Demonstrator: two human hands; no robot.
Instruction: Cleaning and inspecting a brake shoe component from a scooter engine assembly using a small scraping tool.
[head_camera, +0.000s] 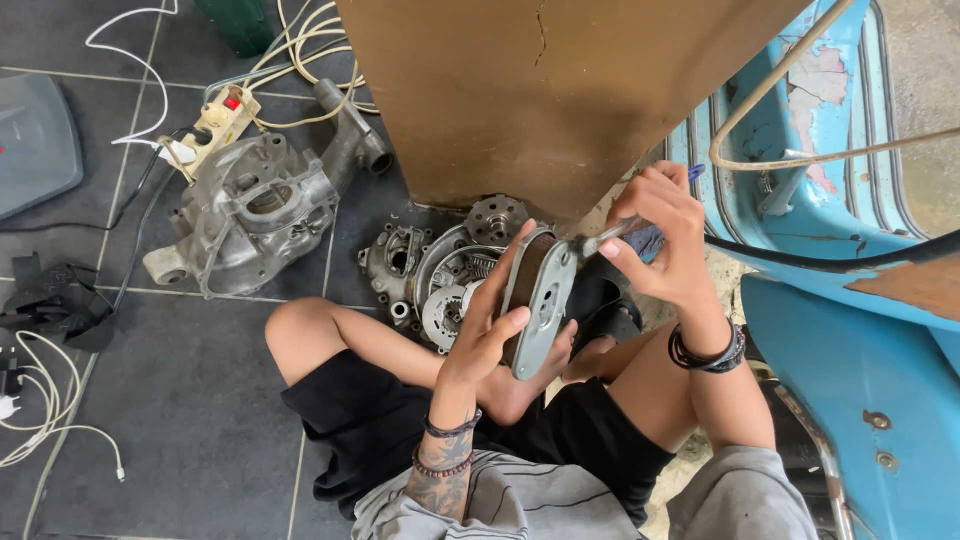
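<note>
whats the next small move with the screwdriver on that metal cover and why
Probably turn the screwdriver in place: its tip already meets the top edge of the grey metal cover, which the left hand steadies while the right hand grips the handle.

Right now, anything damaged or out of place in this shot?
Yes. The blue scooter body has paint peeled off in patches near the top right. The brown panel has a crack running down from its top edge. Engine parts and a casing lie on the floor among loose cables.
</note>
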